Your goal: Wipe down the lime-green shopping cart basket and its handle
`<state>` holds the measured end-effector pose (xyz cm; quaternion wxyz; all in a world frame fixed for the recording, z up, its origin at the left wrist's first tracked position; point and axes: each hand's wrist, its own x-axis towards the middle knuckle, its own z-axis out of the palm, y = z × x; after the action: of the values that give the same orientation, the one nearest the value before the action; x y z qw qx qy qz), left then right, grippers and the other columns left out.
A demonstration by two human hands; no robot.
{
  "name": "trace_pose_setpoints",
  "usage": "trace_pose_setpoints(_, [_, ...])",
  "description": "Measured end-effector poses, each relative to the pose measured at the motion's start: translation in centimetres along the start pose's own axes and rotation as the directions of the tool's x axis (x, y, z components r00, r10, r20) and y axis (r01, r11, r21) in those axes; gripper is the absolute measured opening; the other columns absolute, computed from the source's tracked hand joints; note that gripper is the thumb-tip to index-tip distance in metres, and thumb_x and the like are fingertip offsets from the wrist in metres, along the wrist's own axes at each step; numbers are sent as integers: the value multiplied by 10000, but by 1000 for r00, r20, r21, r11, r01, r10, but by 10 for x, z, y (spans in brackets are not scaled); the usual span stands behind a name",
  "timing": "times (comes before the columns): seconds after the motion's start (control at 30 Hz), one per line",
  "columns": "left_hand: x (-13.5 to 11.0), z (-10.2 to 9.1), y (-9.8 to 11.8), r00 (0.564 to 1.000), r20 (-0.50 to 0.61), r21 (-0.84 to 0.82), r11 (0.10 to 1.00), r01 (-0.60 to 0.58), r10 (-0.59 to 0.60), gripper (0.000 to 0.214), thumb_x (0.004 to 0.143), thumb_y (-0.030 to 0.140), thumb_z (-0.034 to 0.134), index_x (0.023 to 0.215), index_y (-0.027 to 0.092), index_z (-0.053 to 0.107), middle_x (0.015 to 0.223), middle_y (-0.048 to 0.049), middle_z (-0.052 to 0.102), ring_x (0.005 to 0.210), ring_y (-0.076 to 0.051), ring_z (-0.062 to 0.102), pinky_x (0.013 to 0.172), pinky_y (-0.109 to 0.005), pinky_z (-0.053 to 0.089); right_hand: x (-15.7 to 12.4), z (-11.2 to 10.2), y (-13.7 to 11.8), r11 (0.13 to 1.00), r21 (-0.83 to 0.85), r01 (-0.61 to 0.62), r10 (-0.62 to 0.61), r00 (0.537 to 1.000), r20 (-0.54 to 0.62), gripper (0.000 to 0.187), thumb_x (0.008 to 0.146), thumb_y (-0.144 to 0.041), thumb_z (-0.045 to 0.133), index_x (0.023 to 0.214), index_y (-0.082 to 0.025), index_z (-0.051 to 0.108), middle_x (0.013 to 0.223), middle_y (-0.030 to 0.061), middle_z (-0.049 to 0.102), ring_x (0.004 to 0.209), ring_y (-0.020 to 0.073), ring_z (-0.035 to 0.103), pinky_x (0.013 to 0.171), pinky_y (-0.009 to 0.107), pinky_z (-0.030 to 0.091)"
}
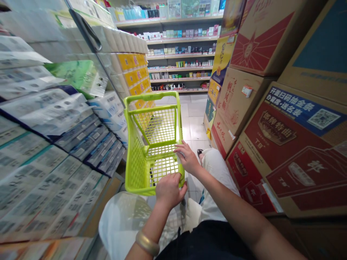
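Note:
A lime-green plastic shopping basket [129, 159] with grid walls stands tilted in front of my legs, with no goods visible in it. A thin pull rod with a dark loop handle [85, 30] rises from its far left corner. My left hand [170, 189] is closed around the near rim by the right corner; its fingertips are partly hidden. Over the right rim lies my right hand [187, 157], its fingers stretched out and slightly apart, pointing into the basket.
Packs of tissue paper [89, 144] are stacked along the left side. Large liquor cartons [292, 144] form a wall on the right. Shelves of small boxes and bottles [184, 56] close off the far end. Between them runs a tiled floor [197, 124].

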<state>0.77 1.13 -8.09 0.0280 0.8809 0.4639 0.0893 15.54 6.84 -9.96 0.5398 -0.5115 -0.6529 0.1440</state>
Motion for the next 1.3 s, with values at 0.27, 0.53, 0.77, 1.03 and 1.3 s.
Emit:
trace_pose_setpoints(0.27, [0, -2, -2, 1000, 12, -1, 1000, 6, -6, 192, 831, 366, 523, 851, 208, 629, 807, -62, 695, 819, -238, 636, 700, -325, 421, -28, -6, -14, 999, 35, -31, 30, 999, 37, 202, 889, -175, 521, 984, -251, 682, 1144, 48, 686, 1381, 220, 411, 1202, 508, 212])
trace_pose_setpoints(0.53, [-2, 0, 0, 1000, 17, -5, 1000, 5, -5, 205, 826, 378, 527, 838, 203, 632, 811, -70, 695, 825, -247, 640, 697, -331, 423, -40, -6, -18, 1000, -6, 3, -3, 998, 67, 230, 895, -146, 486, 959, -248, 681, 1175, 48, 677, 1404, 224, 379, 1184, 509, 243])
trace_pose_setpoints(0.77, [0, -1, -3, 1000, 6, -8, 1000, -3, 3, 186, 837, 376, 519, 849, 212, 605, 823, -45, 698, 817, -230, 636, 687, -320, 406, 13, 1, -1, 995, -36, -92, 93, 996, 13, 261, 866, -120, 490, 995, -242, 680, 1230, 53, 656, 1433, 224, 329, 1187, 515, 224])
trace_pose_setpoints(1.03, [-1, -3, -3, 1000, -2, 3, 1000, -1, 1, 234, 831, 374, 522, 876, 192, 662, 823, -91, 706, 844, -255, 652, 718, -334, 436, -67, -7, -30, 998, 1, -57, 57, 996, 69, 254, 880, -148, 498, 1024, -264, 673, 1222, 43, 667, 1421, 245, 356, 1182, 555, 190])
trace_pose_setpoints(1.3, [-5, -7, 2, 999, 38, 4, 1000, 12, -13, 196, 834, 377, 523, 853, 212, 628, 821, -55, 700, 826, -241, 648, 696, -325, 426, -19, -5, -10, 998, -56, -19, 24, 995, 92, 262, 864, -139, 489, 978, -260, 691, 1309, 47, 609, 1427, 250, 329, 1166, 554, 239])
